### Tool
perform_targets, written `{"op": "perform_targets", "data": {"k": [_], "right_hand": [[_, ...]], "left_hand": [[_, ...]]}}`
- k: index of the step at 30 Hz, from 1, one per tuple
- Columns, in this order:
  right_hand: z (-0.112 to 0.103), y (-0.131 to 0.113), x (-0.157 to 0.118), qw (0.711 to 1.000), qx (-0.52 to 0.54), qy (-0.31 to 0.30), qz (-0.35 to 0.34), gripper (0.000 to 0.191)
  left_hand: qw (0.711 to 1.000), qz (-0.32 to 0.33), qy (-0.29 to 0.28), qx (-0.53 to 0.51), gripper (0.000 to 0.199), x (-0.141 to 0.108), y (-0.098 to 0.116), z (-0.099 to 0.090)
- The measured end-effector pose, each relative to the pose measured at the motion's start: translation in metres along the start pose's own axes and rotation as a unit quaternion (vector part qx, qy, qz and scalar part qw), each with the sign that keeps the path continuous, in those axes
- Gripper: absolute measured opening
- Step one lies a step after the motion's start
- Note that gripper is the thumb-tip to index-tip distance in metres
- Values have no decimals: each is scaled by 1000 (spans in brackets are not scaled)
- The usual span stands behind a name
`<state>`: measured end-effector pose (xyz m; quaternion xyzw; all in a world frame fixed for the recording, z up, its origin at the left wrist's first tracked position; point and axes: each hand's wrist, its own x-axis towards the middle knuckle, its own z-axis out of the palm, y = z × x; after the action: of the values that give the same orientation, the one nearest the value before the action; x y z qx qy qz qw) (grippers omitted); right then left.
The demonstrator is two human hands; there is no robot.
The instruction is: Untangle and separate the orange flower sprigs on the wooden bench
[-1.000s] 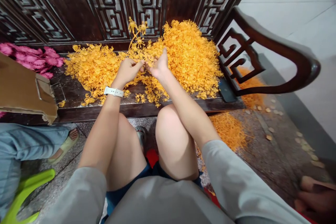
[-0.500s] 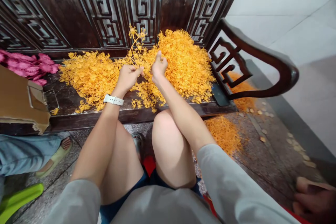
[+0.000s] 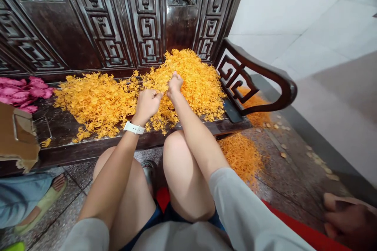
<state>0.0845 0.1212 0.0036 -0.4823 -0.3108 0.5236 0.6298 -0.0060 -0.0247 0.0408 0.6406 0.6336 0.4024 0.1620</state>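
Observation:
My left hand (image 3: 148, 104), below a white watch strap (image 3: 134, 128), is closed in a pinch with its fingertips turned to the right. It grips a thin yellow plastic flower sprig (image 3: 159, 79), whose stem blends into the yellow behind it. Close by on the right, my right hand (image 3: 174, 85) is closed too, thumb side up; what its fingers hold cannot be made out. Behind it rises a tall heap of yellow plastic flower sprigs (image 3: 200, 82). A flatter yellow pile (image 3: 97, 104) lies left of my left hand.
The dark wooden bench (image 3: 63, 141) has a carved back and an armrest (image 3: 265, 71). A dark phone-like slab (image 3: 234, 113) lies by the armrest. At left are pink flowers (image 3: 23, 91) and a torn cardboard box (image 3: 16, 137). Orange strands (image 3: 243, 157) cover some floor. Another person's sandalled foot (image 3: 41, 210) shows.
The view has shifted, so the bench sits lower and further left. The sprig that stood up above my left hand no longer stands out there. My left hand has turned, its knuckles now higher.

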Motion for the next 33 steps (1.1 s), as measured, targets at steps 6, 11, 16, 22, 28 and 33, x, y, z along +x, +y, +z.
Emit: {"op": "perform_targets", "data": {"k": [6,11,16,22,28,33], "right_hand": [[-5,-4,0,995,77,-57,20,43],[-8,-8,-3,995,47,-82,44,44],[-1,-8,-2,996,60,-62,8,45],[-4,-13,-3,998,48,-41,4,45],[-15,-28,-10,989,14,-138,51,35],[-20,-37,-14,984,-12,-172,31,40]], "left_hand": [[1000,-3,-5,-12,45,-2,3,1],[999,-29,8,-29,43,-6,6,-4],[999,-34,8,-12,43,-9,9,-4],[1000,-24,12,17,44,-7,12,-4],[998,-53,10,-31,43,-7,12,-13],[998,-57,12,-38,43,-11,13,-20]]}}
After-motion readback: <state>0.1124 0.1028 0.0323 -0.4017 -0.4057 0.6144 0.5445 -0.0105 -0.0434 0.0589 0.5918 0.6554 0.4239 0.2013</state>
